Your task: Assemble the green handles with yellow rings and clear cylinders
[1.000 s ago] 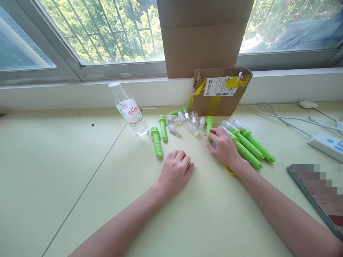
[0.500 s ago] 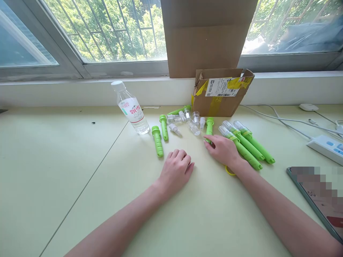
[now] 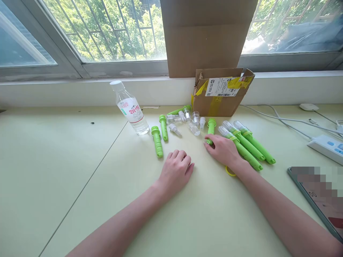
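My right hand (image 3: 222,147) has its thumb and index finger at the lower end of a short green plastic tube (image 3: 211,127), which lies on the table. Beside that hand are several long green tubes with clear ribbed caps (image 3: 242,142), partly behind the wrist. A thin yellow ring (image 3: 230,171) shows at my right wrist. My left hand (image 3: 177,167) rests on the table, fingers curled, with nothing visible in it; its palm side is hidden. Two short green tubes lie nearest it, one in front (image 3: 157,142) and one farther back (image 3: 163,127).
Clear caps (image 3: 193,127) and white ribbed tips (image 3: 175,129) lie in a cluster before a cardboard box (image 3: 214,103). A water bottle (image 3: 134,114) stands at left. On the right are a phone (image 3: 316,200), a power strip (image 3: 327,146) and white cables (image 3: 281,119).
The short green tube at my right hand has shifted slightly to the right, and its lower end now shows between the fingers. My left hand has stayed in place.
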`<state>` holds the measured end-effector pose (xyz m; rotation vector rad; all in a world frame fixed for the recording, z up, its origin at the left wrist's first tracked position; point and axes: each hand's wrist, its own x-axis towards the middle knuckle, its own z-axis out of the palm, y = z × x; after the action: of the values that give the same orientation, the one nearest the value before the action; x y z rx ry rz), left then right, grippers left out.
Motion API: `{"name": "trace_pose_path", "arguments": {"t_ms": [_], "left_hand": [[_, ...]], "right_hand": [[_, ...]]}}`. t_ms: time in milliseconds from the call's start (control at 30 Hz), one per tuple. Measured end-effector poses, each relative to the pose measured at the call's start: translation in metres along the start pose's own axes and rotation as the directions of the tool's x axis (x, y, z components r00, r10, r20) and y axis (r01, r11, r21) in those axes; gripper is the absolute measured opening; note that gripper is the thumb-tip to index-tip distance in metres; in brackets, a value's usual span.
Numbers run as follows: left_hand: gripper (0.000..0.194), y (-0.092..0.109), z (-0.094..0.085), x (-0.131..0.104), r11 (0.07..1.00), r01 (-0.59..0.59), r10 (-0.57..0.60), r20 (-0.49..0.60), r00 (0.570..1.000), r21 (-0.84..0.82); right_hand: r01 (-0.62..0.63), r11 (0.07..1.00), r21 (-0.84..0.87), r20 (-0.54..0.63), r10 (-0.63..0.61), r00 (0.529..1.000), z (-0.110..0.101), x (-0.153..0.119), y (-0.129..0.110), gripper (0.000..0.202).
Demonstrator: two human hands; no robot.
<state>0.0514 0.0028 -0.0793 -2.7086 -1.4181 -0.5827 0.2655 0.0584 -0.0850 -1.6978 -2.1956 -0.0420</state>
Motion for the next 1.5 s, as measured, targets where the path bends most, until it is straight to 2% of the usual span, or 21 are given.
{"name": "trace_pose_path", "arguments": {"t_ms": [200,467,700,800,933,1000,1100,1200,1300,1367,1433,1500], "left_hand": [[0.017,0.0,-0.001,0.001,1.0,-0.003,0.003,-0.008,1.0,-0.005],[0.017,-0.001,0.001,0.0,1.0,-0.004,0.004,-0.018,1.0,-0.011],[0.017,0.0,0.001,0.0,1.0,0.002,-0.002,-0.024,1.0,-0.003],[0.018,0.0,0.001,0.0,1.0,0.004,-0.004,-0.02,1.0,-0.008],[0.019,0.001,-0.001,0.0,0.999,0.015,-0.015,-0.004,1.0,-0.032],[0.017,0.001,-0.002,0.0,0.997,0.037,-0.037,0.004,0.999,-0.069],[0.015,0.002,-0.006,0.002,0.971,0.127,-0.128,0.009,0.992,-0.202],[0.02,0.0,-0.011,0.005,0.846,0.279,-0.285,0.056,0.957,-0.454],[0.031,-0.005,-0.018,0.008,0.602,0.388,-0.381,0.176,0.908,-0.698],[0.036,-0.008,-0.021,0.01,0.467,0.392,-0.388,0.215,0.896,-0.792],[0.036,-0.01,-0.023,0.01,0.377,0.37,-0.401,0.211,0.892,-0.849],[0.036,-0.01,-0.024,0.011,0.301,0.354,-0.441,0.2,0.875,-0.886]], "right_hand": [[0.008,0.999,0.046,-0.041,-0.006,0.999,0.0,-0.001,0.001,0.019],[0.018,0.992,0.125,-0.175,0.004,0.985,0.003,-0.001,0.005,0.018],[0.072,0.985,0.154,-0.369,-0.011,0.93,0.003,-0.003,0.006,0.017],[0.118,0.984,0.137,-0.46,-0.042,0.887,0.001,-0.005,0.006,0.02],[0.267,0.962,0.062,-0.595,-0.179,0.784,-0.001,-0.006,0.005,0.025],[0.365,0.931,0.03,-0.619,-0.27,0.738,-0.001,-0.006,0.004,0.028],[0.489,0.872,-0.002,-0.601,-0.392,0.697,-0.001,-0.006,0.002,0.031],[0.567,0.823,-0.042,-0.565,-0.488,0.666,-0.004,-0.007,-0.003,0.03],[0.602,0.791,-0.106,-0.531,-0.557,0.638,-0.009,-0.01,-0.012,0.023],[0.631,0.761,-0.151,-0.514,-0.606,0.608,-0.013,-0.012,-0.019,0.018],[0.655,0.73,-0.196,-0.5,-0.649,0.574,-0.018,-0.014,-0.027,0.015],[0.668,0.713,-0.212,-0.475,-0.673,0.567,-0.022,-0.014,-0.034,0.013]]}}
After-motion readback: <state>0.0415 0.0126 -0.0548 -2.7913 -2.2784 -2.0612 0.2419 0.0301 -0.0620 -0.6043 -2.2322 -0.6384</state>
